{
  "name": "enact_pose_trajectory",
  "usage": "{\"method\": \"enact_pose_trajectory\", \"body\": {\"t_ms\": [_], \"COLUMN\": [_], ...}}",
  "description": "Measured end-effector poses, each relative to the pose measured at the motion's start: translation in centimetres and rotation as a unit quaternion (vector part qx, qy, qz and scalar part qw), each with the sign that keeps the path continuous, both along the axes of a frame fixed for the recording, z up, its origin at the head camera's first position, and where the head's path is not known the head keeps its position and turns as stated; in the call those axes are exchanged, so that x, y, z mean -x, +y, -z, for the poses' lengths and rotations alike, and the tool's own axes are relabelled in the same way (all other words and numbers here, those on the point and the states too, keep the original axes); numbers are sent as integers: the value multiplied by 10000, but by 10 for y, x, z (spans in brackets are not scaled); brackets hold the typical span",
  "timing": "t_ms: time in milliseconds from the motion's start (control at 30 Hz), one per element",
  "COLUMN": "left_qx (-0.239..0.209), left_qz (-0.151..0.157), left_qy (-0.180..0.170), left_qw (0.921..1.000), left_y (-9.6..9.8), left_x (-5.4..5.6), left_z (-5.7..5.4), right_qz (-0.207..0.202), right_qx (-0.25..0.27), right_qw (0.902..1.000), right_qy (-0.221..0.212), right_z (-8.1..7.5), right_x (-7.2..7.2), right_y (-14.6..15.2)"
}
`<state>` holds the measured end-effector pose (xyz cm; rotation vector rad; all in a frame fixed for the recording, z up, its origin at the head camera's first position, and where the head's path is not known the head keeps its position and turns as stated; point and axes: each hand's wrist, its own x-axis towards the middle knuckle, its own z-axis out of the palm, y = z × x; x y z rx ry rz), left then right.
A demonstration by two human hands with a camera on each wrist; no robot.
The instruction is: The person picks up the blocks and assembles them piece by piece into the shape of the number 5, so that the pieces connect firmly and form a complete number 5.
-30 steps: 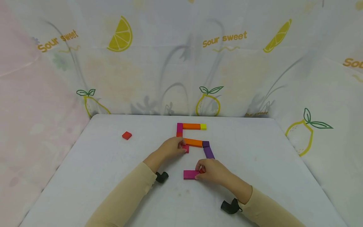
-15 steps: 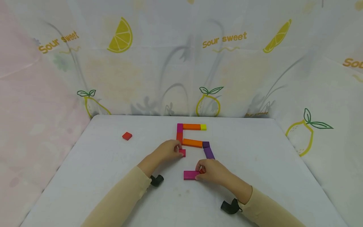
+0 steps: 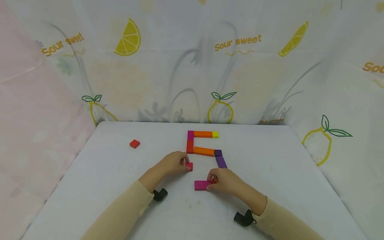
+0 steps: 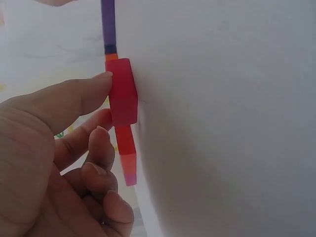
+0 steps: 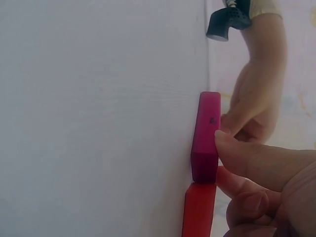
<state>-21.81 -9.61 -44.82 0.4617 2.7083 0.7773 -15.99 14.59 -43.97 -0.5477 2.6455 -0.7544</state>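
Note:
My left hand (image 3: 173,163) pinches a small pinkish-red block (image 3: 189,166) between thumb and finger, just below the left column of the block figure. In the left wrist view that block (image 4: 123,94) stands in front of the figure. Nearer the front, my right hand (image 3: 226,180) grips the right end of a magenta block (image 3: 200,185) with thumb and finger. A red block (image 5: 199,210) lies end to end with it, mostly hidden under the hand in the head view. The figure has a red block (image 3: 190,147), an orange block (image 3: 203,151) and a purple block (image 3: 221,162).
The figure's top row holds another orange block (image 3: 202,134) and a yellow block (image 3: 215,134). A lone red-orange block (image 3: 134,143) lies at the back left of the white table (image 3: 90,196). A patterned cloth (image 3: 168,73) hangs behind the table.
My left hand has drawn the small pinkish-red block toward the front and left, away from the orange block, uncovering the red block of the left column. The right hand has stayed in place.

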Motion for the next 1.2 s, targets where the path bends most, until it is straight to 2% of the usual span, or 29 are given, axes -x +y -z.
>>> {"method": "enact_pose_trajectory", "body": {"t_ms": [733,1200], "left_qx": [-28,-275], "left_qz": [422,798], "left_qy": [-393,-387], "left_qw": [9983,9957], "left_y": [-13,-13], "left_x": [-22,-35], "left_z": [-2,-3], "right_qz": [-59,11], "right_qx": [6,-24], "right_qw": [9999,9999], "right_qy": [-94,-141], "right_z": [-3,-2], "right_x": [2,2], "right_y": [-2,-1]}}
